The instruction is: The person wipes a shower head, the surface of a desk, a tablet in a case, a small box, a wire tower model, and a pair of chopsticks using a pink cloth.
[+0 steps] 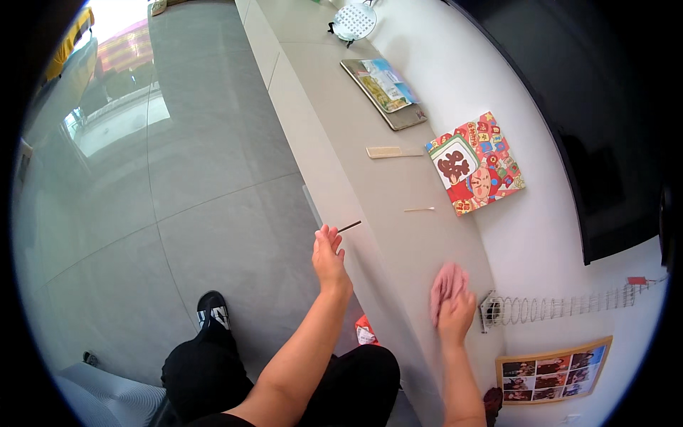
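Note:
My right hand (457, 317) grips a crumpled pink cloth (448, 283), pressed on the long pale cabinet top (398, 245). To its left, my left hand (329, 262) hovers by the cabinet's front edge, fingers stretched out and seemingly holding nothing. Beside those fingertips a short dark strip (349, 226) shows on the cabinet front; whether the fingers touch it I cannot tell. Beyond the cloth lie a cotton swab (419, 209) and a beige comb (388, 152). A colourful red illustrated box (487, 167) sits against the wall.
Farther along the cabinet lie a dark tablet-like slab with a colourful packet (388, 89) on it and a round white perforated object (354, 23). A wire spiral stand (491, 311) and a framed photo collage (555, 370) are at right. Above hangs a black screen (569, 92).

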### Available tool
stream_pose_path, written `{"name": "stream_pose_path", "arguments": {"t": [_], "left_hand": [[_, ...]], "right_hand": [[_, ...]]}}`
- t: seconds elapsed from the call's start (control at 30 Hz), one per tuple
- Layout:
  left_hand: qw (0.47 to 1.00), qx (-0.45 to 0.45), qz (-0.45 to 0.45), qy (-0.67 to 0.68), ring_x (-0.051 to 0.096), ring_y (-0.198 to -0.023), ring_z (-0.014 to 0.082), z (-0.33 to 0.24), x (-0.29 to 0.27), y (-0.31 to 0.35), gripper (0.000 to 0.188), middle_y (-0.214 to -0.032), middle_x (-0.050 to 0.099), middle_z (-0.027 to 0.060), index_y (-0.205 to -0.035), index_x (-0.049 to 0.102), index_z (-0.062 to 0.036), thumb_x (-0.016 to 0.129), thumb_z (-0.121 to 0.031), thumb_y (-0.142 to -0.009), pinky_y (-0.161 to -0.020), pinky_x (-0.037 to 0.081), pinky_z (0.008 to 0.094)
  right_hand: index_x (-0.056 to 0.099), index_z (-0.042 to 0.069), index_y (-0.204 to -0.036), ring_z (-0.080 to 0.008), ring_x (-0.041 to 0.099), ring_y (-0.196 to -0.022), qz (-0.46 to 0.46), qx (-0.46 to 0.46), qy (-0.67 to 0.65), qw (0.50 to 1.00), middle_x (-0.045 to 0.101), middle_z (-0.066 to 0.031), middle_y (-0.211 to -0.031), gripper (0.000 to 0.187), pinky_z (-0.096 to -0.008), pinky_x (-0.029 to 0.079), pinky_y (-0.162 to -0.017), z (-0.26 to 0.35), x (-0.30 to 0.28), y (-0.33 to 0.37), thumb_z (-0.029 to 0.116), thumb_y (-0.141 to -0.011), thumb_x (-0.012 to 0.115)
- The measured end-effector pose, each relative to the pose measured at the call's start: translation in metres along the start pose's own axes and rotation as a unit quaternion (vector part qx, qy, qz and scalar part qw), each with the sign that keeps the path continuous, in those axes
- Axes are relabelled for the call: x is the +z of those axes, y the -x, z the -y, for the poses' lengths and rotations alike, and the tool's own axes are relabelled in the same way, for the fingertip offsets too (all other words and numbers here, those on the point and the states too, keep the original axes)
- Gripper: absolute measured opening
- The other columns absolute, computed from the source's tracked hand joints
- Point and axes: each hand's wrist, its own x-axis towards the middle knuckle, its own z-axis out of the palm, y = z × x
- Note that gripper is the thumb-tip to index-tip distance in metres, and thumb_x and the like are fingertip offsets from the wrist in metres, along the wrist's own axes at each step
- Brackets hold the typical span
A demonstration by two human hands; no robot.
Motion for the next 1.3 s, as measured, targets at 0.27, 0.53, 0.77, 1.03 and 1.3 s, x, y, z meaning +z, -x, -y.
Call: {"name": "stream_pose_path", "arguments": {"t": [0.27,0.53,0.77,1.03,1.3], "left_hand": [[1.0,0.005,-0.007,0.016,0.041,-0.126,0.0251,-0.006,-0.007,0.014,0.06,-0.136,0.045,0.0116,-0.14,0.036,-0.0038,0.037,-0.047,-0.099,-0.107,0.029,0.0438],[0.987,0.149,0.005,-0.065,0.052,-0.109,0.019,-0.018,-0.006,0.01,0.044,-0.119,0.055,0.0063,-0.126,0.049,-0.0018,0.048,-0.035,-0.098,-0.095,0.039,0.0343],[0.774,0.478,0.14,-0.39,0.058,-0.1,0.0227,-0.032,0.054,0.029,0.027,-0.1,0.065,0.0072,-0.107,0.063,-0.0051,0.069,-0.014,-0.082,-0.087,0.045,0.0344],[0.422,0.446,0.208,-0.761,0.055,-0.103,0.0273,0.015,0.139,-0.007,0.03,-0.1,0.063,0.0087,-0.101,0.065,-0.0098,0.068,-0.032,-0.081,-0.091,0.04,0.0357],[0.809,0.238,0.203,-0.498,0.055,-0.07,0.0182,-0.026,0.123,-0.025,0.019,-0.086,0.061,0.0071,-0.103,0.058,-0.0028,0.053,-0.019,-0.095,-0.069,0.048,0.0326]], "right_hand": [[0.064,0.001,-0.097,-0.0328,0.051,-0.08,-0.008,-0.002,-0.205,0.979,0.053,-0.0153,-0.085,0.028,-0.0433,0.043,-0.075,0.094,-0.025,-0.031,0.004,-0.072,0.052],[0.067,0.01,-0.106,-0.0311,0.053,-0.083,0.045,-0.174,-0.163,0.97,0.054,-0.0126,-0.083,0.037,-0.0429,0.045,-0.079,0.123,-0.001,-0.021,0.007,-0.072,0.052],[0.064,0.006,-0.109,-0.0362,0.055,-0.091,-0.013,0.112,-0.165,0.98,0.06,-0.018,-0.096,0.037,-0.0444,0.045,-0.082,0.027,-0.037,-0.021,0.009,-0.075,0.051],[0.066,0.007,-0.105,-0.0377,0.053,-0.089,0.107,-0.033,-0.053,0.992,0.057,-0.0189,-0.091,0.028,-0.0458,0.043,-0.077,0.039,-0.068,0.066,0.018,-0.08,0.06],[0.066,0.006,-0.098,-0.0356,0.052,-0.089,0.02,0.09,0.009,0.996,0.056,-0.0158,-0.099,0.027,-0.0458,0.043,-0.078,0.003,-0.002,-0.021,0.026,-0.081,0.062]]}}
